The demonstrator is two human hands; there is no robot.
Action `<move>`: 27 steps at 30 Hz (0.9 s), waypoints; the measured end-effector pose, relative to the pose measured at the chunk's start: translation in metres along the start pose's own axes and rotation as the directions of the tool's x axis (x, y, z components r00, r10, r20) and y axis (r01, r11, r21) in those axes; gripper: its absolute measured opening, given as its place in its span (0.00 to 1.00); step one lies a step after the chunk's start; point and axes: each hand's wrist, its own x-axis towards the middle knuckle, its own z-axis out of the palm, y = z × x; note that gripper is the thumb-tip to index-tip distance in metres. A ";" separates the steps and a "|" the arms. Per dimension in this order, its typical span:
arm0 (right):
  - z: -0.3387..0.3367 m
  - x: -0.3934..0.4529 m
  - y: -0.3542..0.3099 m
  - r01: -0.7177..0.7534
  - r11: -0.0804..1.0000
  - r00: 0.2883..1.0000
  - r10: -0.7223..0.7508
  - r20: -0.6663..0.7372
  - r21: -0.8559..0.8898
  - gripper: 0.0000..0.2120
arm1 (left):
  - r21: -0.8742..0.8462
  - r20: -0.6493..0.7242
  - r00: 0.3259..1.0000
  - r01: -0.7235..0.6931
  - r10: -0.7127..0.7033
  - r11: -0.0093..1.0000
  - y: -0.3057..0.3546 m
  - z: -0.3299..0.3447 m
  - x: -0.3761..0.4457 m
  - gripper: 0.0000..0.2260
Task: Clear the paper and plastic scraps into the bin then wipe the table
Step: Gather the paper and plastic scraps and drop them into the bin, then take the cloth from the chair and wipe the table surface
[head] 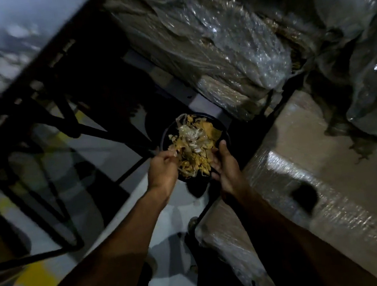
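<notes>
Dumping scraps [193, 147] over black bin [224, 134] on floor. Left hand [162, 170] pinching strands, right hand [225, 165] cupped open alongside. Heaped high; could spill over rim, cling to fingers.

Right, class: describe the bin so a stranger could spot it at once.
Start at the big plastic-wrapped brown carton on the right and look past its far corner to the floor. There stands a round black bin, between the person's left hand and right hand. It alone is heaped with yellow-brown paper and clear plastic scraps.
</notes>
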 end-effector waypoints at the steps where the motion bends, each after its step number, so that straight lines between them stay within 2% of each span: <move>1: 0.004 -0.014 -0.004 0.017 0.998 1.000 -0.017 -0.002 -0.060 0.17 | 0.031 -0.014 1.000 -0.007 0.007 0.999 0.001 -0.012 -0.013 0.08; 4: 0.017 -0.060 -0.023 0.082 0.989 0.996 -0.086 -0.024 -0.120 0.07 | 0.042 -0.055 0.998 0.019 -0.016 0.999 0.009 -0.049 -0.054 0.09; 8: 0.039 -0.124 -0.042 0.156 0.944 0.988 -0.152 0.038 -0.291 0.11 | -0.050 -0.144 0.988 0.055 -0.062 0.997 0.032 -0.098 -0.112 0.08; 12: 0.069 -0.186 -0.051 0.188 0.860 0.982 -0.157 0.104 -0.474 0.10 | -0.160 -0.248 0.966 0.039 -0.079 0.986 0.046 -0.150 -0.162 0.10; 13: 0.079 -0.199 -0.052 0.228 0.824 0.973 -0.168 0.161 -0.518 0.09 | -0.213 -0.270 0.959 0.029 -0.087 0.977 0.048 -0.164 -0.176 0.10; 15: 0.097 -0.223 -0.051 0.264 0.794 0.955 -0.137 0.262 -0.547 0.08 | -0.288 -0.277 0.956 0.012 -0.095 0.957 0.057 -0.186 -0.202 0.10; 20: 0.142 -0.297 -0.051 0.324 0.755 0.908 -0.080 0.411 -0.569 0.08 | -0.460 -0.366 0.911 0.001 -0.190 0.888 0.056 -0.245 -0.255 0.12; 23: 0.168 -0.318 -0.035 0.333 0.735 0.889 -0.037 0.456 -0.590 0.06 | -0.525 -0.426 0.880 -0.052 -0.209 0.850 0.036 -0.279 -0.283 0.13; 27: 0.199 -0.340 -0.003 0.366 0.680 0.856 0.021 0.516 -0.635 0.08 | -0.578 -0.505 0.818 -0.084 -0.275 0.811 -0.008 -0.315 -0.320 0.12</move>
